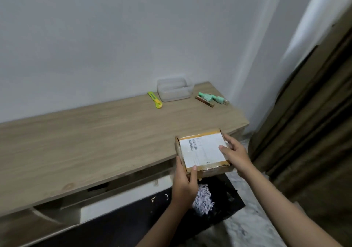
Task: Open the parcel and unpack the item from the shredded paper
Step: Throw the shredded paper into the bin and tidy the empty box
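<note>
A flat cardboard parcel (202,151) with a white shipping label and tape along its edges is held over the table's front right edge. My left hand (184,185) grips its near left corner, thumb on top. My right hand (235,154) holds its right side, fingers spread over the label. The parcel looks closed. A pile of shredded paper (203,199) lies below on a black surface (219,216), partly hidden by my left hand. A yellow-green utility knife (155,100) rests far back on the table.
The wooden table (95,142) stands against a white wall. At the back are a clear plastic container (174,89) and a mint-green tool (212,99). A brown curtain (308,122) hangs on the right. The floor is marbled.
</note>
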`<state>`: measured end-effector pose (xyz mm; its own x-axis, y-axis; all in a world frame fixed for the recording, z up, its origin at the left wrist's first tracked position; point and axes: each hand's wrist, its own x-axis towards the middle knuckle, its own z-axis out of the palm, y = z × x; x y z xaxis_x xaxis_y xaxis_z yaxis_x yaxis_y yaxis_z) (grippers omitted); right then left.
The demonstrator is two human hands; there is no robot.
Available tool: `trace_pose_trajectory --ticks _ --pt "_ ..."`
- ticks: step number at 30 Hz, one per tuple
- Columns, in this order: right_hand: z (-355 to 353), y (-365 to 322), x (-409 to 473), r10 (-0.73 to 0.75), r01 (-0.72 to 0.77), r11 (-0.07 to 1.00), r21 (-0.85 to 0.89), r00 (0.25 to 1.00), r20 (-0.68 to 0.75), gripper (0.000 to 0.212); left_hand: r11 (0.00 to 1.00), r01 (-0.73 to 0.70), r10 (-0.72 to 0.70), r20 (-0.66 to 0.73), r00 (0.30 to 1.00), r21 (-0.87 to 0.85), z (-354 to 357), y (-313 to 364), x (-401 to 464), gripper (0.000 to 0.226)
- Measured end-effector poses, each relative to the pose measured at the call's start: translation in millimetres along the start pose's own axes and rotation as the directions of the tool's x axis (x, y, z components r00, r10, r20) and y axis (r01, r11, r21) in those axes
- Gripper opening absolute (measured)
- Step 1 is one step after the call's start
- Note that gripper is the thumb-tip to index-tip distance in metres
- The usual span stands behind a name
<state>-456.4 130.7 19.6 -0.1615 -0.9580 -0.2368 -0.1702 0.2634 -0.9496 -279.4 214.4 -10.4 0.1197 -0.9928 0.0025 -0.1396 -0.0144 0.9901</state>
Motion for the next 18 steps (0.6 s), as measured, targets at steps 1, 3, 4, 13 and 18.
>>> trace_pose_trajectory --ticks 1,3,4,13,18 --pt "-14.8 8.5 -3.0 0.005 -0.005 1.0 0.006 1.0 -0.018 0.052 1.0 0.006 -0.007 0.024 1.0 0.017 14.9 -5.3 -3.6 0.052" --pt "-39.8 25.1 -7.3 0.013 -0.013 1.0 0.012 0.998 -0.065 0.05 0.998 0.034 -0.038 0.064 0.997 0.059 39.0 -16.0 -10.6 0.054" --pt "-49.4 31.6 -9.6 0.025 -0.025 1.0 0.006 0.996 -0.087 0.049 0.996 0.048 -0.054 0.08 0.995 0.077 48.4 -22.0 -14.1 0.053" --pt "-70.8 91.0 -14.4 0.177 -0.18 0.98 -0.081 0.983 -0.041 0.05 0.934 0.107 -0.147 0.095 0.984 0.342 73.7 -67.7 -29.3 0.035" --pt "-54.7 94.9 -7.0 0.206 -0.204 0.973 -0.104 0.979 0.009 0.055 0.855 0.242 -0.313 0.083 0.946 0.46 64.9 -73.1 -13.9 0.046"
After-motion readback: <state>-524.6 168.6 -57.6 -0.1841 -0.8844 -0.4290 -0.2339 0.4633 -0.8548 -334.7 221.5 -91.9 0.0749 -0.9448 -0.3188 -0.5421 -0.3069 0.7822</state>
